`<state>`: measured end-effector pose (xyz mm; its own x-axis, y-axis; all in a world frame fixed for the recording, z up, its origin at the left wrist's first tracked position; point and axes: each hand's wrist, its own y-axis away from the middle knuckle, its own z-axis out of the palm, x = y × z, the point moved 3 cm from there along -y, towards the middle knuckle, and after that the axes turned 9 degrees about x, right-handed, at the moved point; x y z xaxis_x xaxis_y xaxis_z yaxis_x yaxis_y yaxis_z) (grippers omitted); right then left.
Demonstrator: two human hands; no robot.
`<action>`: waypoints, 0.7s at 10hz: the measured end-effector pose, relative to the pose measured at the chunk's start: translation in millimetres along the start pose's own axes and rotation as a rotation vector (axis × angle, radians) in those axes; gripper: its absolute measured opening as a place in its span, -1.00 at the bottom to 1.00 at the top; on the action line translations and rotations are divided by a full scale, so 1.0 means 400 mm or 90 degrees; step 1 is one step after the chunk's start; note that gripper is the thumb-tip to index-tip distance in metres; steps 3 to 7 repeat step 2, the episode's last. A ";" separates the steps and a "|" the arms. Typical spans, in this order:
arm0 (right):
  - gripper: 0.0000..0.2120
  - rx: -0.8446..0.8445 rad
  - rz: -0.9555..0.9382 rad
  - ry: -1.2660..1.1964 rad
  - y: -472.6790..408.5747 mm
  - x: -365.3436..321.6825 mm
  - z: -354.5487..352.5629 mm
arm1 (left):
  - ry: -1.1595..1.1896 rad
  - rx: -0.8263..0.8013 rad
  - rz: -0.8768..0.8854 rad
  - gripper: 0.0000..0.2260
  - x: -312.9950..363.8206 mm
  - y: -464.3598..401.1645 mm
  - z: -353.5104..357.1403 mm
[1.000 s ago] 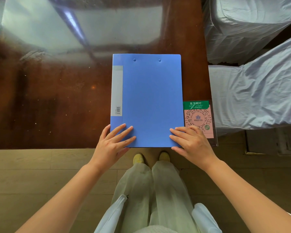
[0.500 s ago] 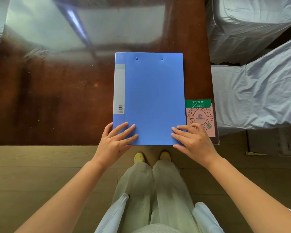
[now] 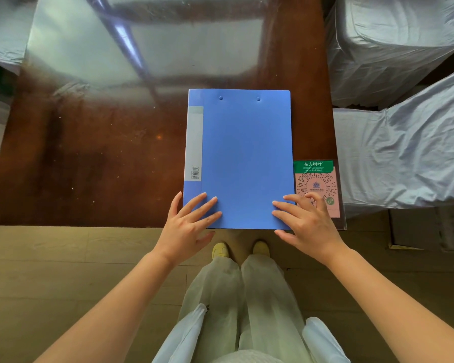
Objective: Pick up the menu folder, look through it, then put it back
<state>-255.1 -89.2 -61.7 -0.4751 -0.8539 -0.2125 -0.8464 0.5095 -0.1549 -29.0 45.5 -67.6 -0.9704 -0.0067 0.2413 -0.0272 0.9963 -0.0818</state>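
Observation:
The blue menu folder [image 3: 241, 153] lies closed and flat on the dark wooden table [image 3: 89, 166], its near edge level with the table's front edge. A pale spine label runs down its left side. My left hand [image 3: 186, 229] rests with spread fingers on the folder's near left corner, thumb just past the near edge. My right hand [image 3: 307, 224] rests the same way on the near right corner, its outer fingers curled over a card beside the folder. Neither hand has lifted the folder.
A pink and green QR-code card [image 3: 316, 179] in a clear sleeve lies against the folder's right side. Two seats draped in grey cloth [image 3: 404, 153] stand right of the table. The glossy tabletop reflects a window. My legs and yellow shoes [image 3: 220, 250] are below the edge.
Both hands have stayed on the folder's near corners and the folder has not moved on the table. Only the camera view has shifted slightly.

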 end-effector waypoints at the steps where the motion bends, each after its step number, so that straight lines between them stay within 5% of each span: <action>1: -0.67 -0.003 0.009 -0.021 -0.009 -0.003 -0.016 | 0.037 0.026 0.000 -0.68 0.010 -0.006 -0.026; 7: -0.73 0.027 0.034 -0.049 -0.047 -0.008 -0.051 | 0.098 0.081 -0.036 -0.74 0.015 -0.046 -0.079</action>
